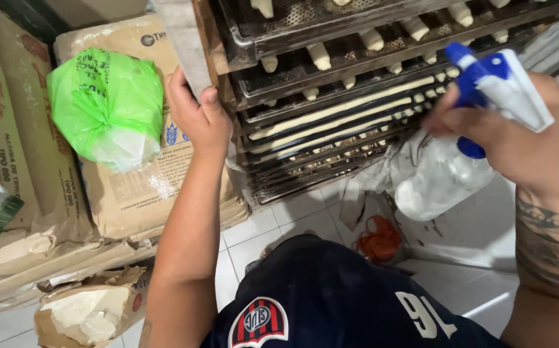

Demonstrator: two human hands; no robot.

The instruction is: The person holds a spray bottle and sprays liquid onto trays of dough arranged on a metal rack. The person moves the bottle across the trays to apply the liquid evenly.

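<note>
blue-triggered spray bottle sits in our right hand, right of the tray rack; our left hand grips the rack's cloth cover. oversoaking could ruin the dough sticks.

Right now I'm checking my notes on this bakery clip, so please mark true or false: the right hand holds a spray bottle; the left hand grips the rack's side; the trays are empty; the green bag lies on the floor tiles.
1. The right hand holds a spray bottle with a blue and white trigger: true.
2. The left hand grips the rack's side: true.
3. The trays are empty: false, pale dough pieces lie on them.
4. The green bag lies on the floor tiles: false, it rests on a paper sack.
</note>
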